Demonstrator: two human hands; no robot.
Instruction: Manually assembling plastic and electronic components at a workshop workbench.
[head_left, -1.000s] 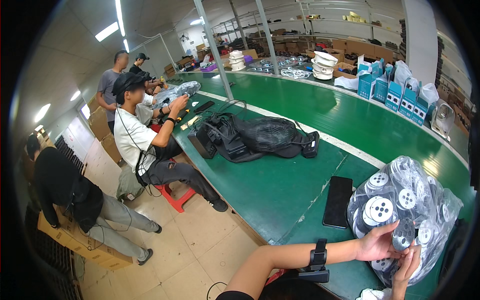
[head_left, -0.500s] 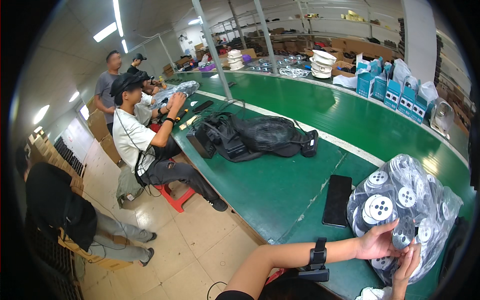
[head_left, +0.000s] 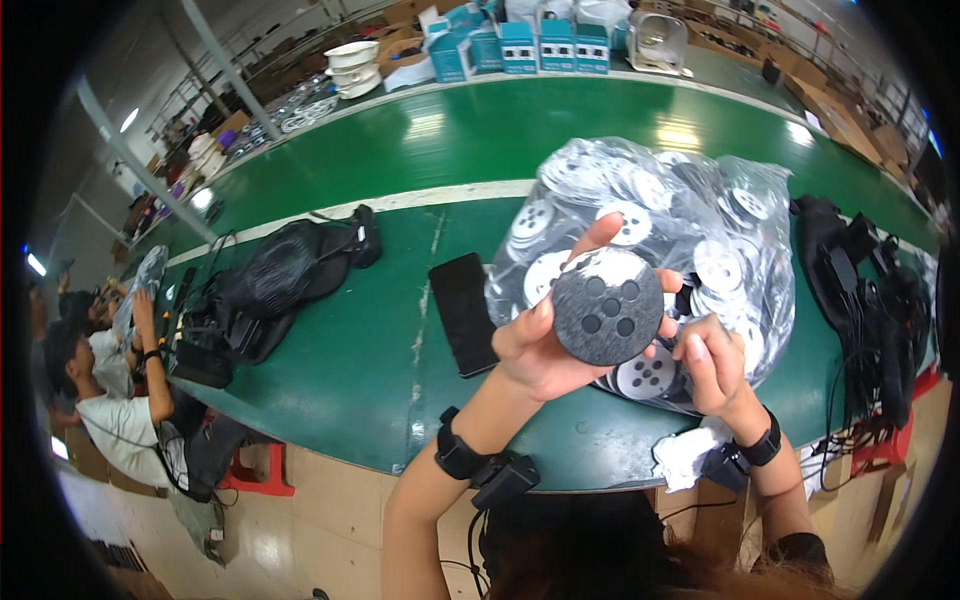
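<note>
One dark-grey, five-holed disc (head_left: pixel 608 294), held by rim in left hand (head_left: pixel 545 360) above green counter (head_left: pixel 560 435), toward near edge. Likely light, stiff, slick; best gripped there. Cannot tell contents of curled right hand (head_left: pixel 718 368).

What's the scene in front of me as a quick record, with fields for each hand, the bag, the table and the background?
Left hand: gripping a dark round disc with five holes
Right hand: fingers curled, apart from the disc; whether it holds anything is unclear
Bag: clear plastic, full of white discs with holes
Table: green; black phone left of the bag, crumpled white material at the near edge
Background: blue boxes on the far side; co-worker in white at far left
</note>
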